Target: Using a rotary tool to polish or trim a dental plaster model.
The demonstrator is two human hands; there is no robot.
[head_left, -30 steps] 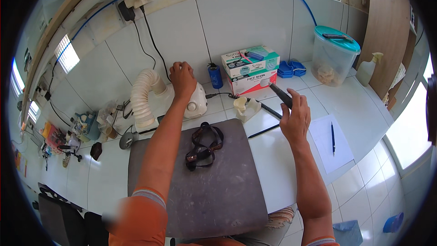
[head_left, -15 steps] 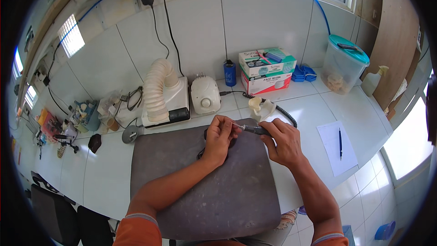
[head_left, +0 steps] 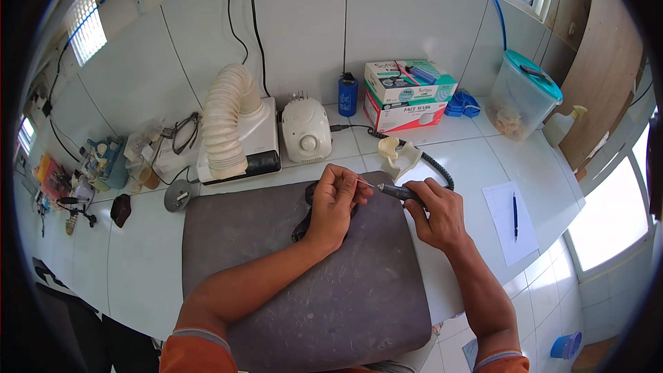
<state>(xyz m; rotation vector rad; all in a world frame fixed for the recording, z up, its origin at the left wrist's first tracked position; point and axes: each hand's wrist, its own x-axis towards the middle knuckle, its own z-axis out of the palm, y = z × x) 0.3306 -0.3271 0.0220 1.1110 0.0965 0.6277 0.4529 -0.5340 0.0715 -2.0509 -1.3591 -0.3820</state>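
A: Where does the handpiece (head_left: 396, 191) stand in this scene?

B: In the right hand (head_left: 438, 215), fingers wrapped around its dark body, raised over the upper right of a grey mat (head_left: 311, 297) on a white tabletop (head_left: 145, 262).

A: And the left hand (head_left: 334, 204)?

B: Thumb and fingers close in a narrow pinch on a thin rod (head_left: 367, 183), which points toward the handpiece's nose. Dark strapped goggles (head_left: 301, 226) lie partly hidden below.

A: How far along are things?

B: The handpiece is lifted, and rod and nose meet or nearly meet. Whether the rod is seated cannot be told. With neither piece set down, the handling looks unfinished.

A: What stands behind?

B: A white control unit (head_left: 306, 132) with a dial, a ribbed hose (head_left: 224, 121) to its left and a coiled cord (head_left: 436, 164) to its right.
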